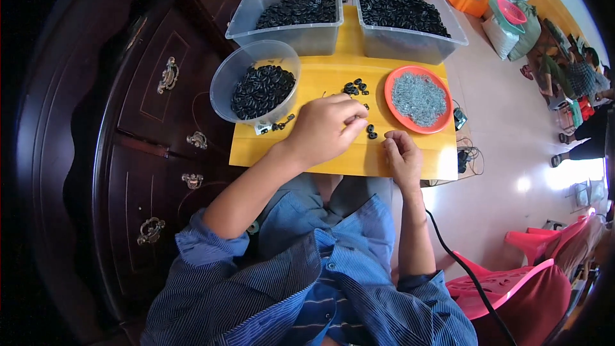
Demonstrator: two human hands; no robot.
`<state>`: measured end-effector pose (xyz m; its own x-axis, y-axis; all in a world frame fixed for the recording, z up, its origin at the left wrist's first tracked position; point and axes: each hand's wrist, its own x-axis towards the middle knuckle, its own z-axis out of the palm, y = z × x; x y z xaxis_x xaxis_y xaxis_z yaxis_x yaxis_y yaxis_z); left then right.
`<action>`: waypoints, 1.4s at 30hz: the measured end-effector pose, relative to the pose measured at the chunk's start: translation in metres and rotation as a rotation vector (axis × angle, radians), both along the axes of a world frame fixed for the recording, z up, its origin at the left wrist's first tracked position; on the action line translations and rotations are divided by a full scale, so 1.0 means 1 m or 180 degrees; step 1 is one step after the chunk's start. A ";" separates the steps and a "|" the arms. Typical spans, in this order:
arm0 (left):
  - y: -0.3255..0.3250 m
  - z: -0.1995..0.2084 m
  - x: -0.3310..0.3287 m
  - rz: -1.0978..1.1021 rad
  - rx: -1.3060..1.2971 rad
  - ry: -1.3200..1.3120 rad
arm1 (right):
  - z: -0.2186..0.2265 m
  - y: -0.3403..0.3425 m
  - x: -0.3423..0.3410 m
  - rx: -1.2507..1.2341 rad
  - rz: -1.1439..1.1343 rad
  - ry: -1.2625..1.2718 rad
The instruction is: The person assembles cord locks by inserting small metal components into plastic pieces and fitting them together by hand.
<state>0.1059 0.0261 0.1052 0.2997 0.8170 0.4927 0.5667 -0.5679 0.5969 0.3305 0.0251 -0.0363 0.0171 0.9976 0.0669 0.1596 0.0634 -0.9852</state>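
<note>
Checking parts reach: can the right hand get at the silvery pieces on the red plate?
Likely yes: the right hand is near the red plate, and nothing visible covers the silvery pieces on it.

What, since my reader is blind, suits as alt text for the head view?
A person's left hand and right hand are at a yellow table among small black oval pieces. Nearby sit a round translucent plastic tub and two rectangular translucent plastic bins of black pieces, plus a round red plate of silvery metal pieces.
</note>
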 end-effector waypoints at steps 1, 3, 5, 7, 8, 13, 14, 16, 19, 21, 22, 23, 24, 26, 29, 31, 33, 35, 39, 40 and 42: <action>0.011 -0.017 0.003 0.0038 -0.0123 0.0147 | 0.001 -0.002 -0.006 0.0016 -0.0010 -0.0197; 0.041 -0.046 0.021 -0.0022 -0.0243 0.0227 | -0.003 -0.004 -0.008 0.0403 -0.0217 -0.0531; 0.069 -0.062 0.035 0.0016 -0.0164 0.0554 | 0.000 -0.007 -0.014 0.0557 -0.0248 -0.0605; 0.095 -0.076 0.048 0.0050 -0.0172 0.0658 | -0.004 -0.007 -0.014 0.0567 -0.0235 -0.0715; 0.108 -0.082 0.054 0.0088 -0.0192 0.0775 | -0.005 -0.007 -0.015 0.0614 -0.0239 -0.0706; 0.140 -0.086 0.074 -0.0088 -0.0625 0.1585 | -0.004 -0.005 -0.014 0.0857 -0.0338 -0.0738; 0.143 -0.088 0.077 -0.0112 -0.0747 0.1812 | -0.005 -0.004 -0.013 0.0833 -0.0329 -0.0734; 0.149 -0.092 0.083 -0.0104 -0.0800 0.1783 | -0.007 -0.003 -0.012 0.0814 -0.0371 -0.0567; 0.161 -0.100 0.087 -0.0025 -0.0687 0.1876 | -0.009 -0.001 -0.014 0.0745 -0.0309 -0.0533; 0.163 -0.101 0.092 -0.0003 -0.0554 0.1983 | -0.009 0.000 -0.014 0.0760 -0.0312 -0.0517; 0.165 -0.101 0.093 -0.0045 -0.0580 0.2170 | -0.009 0.000 -0.015 0.0791 -0.0319 -0.0500; 0.165 -0.097 0.096 -0.0103 -0.0601 0.2355 | -0.009 0.000 -0.013 0.0784 -0.0323 -0.0509; 0.163 -0.093 0.098 -0.0109 -0.0603 0.2346 | -0.008 0.000 -0.012 0.0757 -0.0315 -0.0533; 0.161 -0.087 0.100 -0.0130 -0.0685 0.2503 | -0.008 0.000 -0.012 0.0748 -0.0297 -0.0565; 0.157 -0.085 0.102 -0.0152 -0.0555 0.2516 | -0.009 0.002 -0.013 0.0767 -0.0274 -0.0525; 0.154 -0.083 0.104 -0.0254 -0.0486 0.2654 | -0.010 0.003 -0.012 0.0827 -0.0295 -0.0591; 0.155 -0.085 0.103 -0.0354 -0.0419 0.2787 | -0.009 0.001 -0.014 0.0871 -0.0311 -0.0582; 0.155 -0.087 0.099 -0.0368 -0.0439 0.2743 | -0.008 0.001 -0.016 0.0826 -0.0294 -0.0594; 0.160 -0.089 0.096 -0.0341 -0.0657 0.2347 | -0.004 0.002 -0.018 0.0805 -0.0319 -0.0521; 0.161 -0.090 0.096 -0.0365 -0.0612 0.2364 | -0.004 0.002 -0.018 0.0815 -0.0313 -0.0528; 0.164 -0.090 0.097 -0.0384 -0.0556 0.2376 | -0.006 0.003 -0.018 0.0877 -0.0337 -0.0571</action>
<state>0.2025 0.1898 0.0147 0.5934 0.8049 -0.0078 0.7943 -0.5840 0.1678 0.3126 0.0282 -0.0419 0.0831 0.9350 0.3449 0.3486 0.2970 -0.8890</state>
